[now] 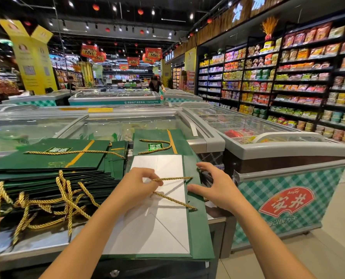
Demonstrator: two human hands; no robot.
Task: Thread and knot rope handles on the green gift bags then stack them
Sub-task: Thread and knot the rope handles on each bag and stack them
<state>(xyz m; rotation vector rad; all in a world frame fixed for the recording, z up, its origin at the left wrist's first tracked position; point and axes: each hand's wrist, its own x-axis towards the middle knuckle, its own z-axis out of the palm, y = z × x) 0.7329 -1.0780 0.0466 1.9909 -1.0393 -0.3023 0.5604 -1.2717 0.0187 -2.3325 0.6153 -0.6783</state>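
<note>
Here the bag lies flat on the desk; its rope runs rightward from the pinching left hand to its right edge, where the spread right hand rests, nearer

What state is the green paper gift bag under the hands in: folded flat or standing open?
Folded flat: the green paper gift bag lies level on the grey metal counter, its white panel creased diagonally.

Matt green paper gift bag with plain white paper lining; twisted, shiny gold rope handle; glossy glass freezer lids, upper middle; brushed metal worktop edge.
</note>
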